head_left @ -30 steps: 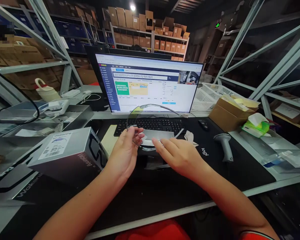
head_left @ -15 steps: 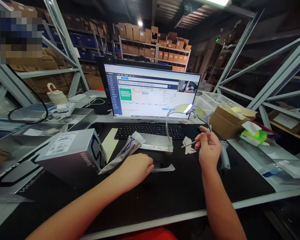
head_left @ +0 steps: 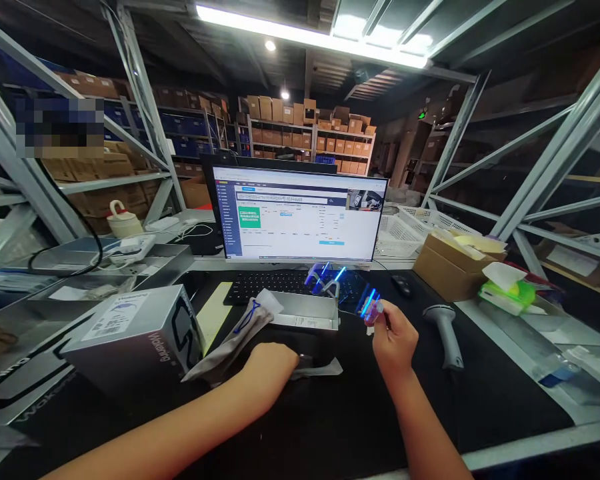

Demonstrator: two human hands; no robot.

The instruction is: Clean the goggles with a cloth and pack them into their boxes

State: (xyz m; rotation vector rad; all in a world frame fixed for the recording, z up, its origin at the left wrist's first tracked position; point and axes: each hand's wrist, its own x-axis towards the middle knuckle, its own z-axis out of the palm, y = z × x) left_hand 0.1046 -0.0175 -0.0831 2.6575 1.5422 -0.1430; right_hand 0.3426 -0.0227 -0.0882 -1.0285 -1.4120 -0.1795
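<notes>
**A:** Those clear glasses [head_left: 347, 290] were pinched at one end by the right hand [head_left: 395, 340], up over the keyboard's [head_left: 275, 283] right end, with bare black mat [head_left: 360, 413] below!

**B:** The scanner [head_left: 445, 330] and mouse [head_left: 403, 285] lay close on the right, the silver tray [head_left: 305, 312] on the left.

**A:** The left hand [head_left: 273, 365] lay on a plastic sleeve [head_left: 330, 367]; its grip couldn't be told.

**B:** The glasses sat lower than half a second before, off the monitor [head_left: 300, 213].
</notes>
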